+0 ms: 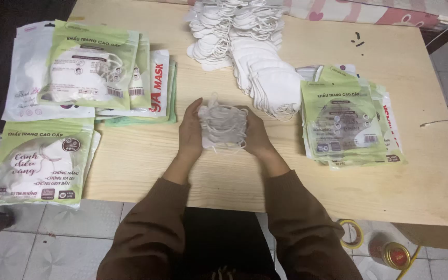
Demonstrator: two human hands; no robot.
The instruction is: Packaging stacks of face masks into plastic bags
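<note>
A small stack of white masks [223, 124] sits between both hands at the near middle of the table [338, 192], just above its surface; the left hand [190, 129] presses flat against the stack's left side, fingers pointing far, and the right hand [255, 132] cups the right side, fingers curled onto the masks; so both hands are clamped on the stack, whose ear loops hang out at the near edge. Just beyond, a loose pile of masks [245, 46] runs from the far edge toward the right hand; right of it lies a heap of green packets [346, 124]; filled packets [92, 67] are stacked at the far left, with another packet [40, 163] overhanging the near left edge; on the floor, near right, a tape roll [351, 233] and a can [390, 253].
</note>
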